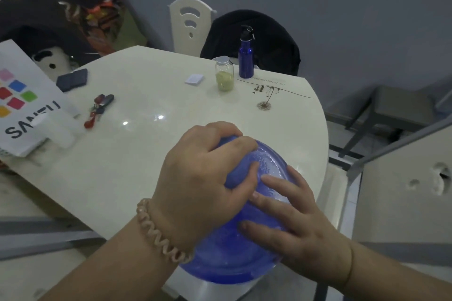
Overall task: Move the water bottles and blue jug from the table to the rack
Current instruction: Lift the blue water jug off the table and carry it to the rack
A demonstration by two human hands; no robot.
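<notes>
While both hands are on it, the blue jug (244, 239) sits at the near right edge of the white table (146, 154), its rounded translucent body seen from above. Its base is hidden from view, so I cannot tell whether it rests on the tabletop or is lifted clear. The left hand (203, 178) is clamped over the top of the jug, fingers curled closed around the neck or cap (which the hand itself conceals). A coiled beige band (156, 232) circles that wrist. The right hand (293, 215) lies against the jug's right shoulder, fingers spread and pressed flat on the plastic, bracing rather than wrapping it.

At the far right of the table stands a dark blue metal water bottle (246, 58) with a black cap, upright. Just to its left, close but apparently not touching, stands a clear jar (224, 74) with a pale lid, part filled with yellowish powder. Left of the jar lies a small white pad (194, 79).

On the left half of the table: a bunch of keys (99, 110) with red tags, a dark wallet (72, 79) farther back, and at the left edge a white paper bag (24, 100) printed with coloured squares.

Beyond the far edge stand a white chair (189, 24) and, to its right, a second seat draped in dark cloth (264, 41).
</notes>
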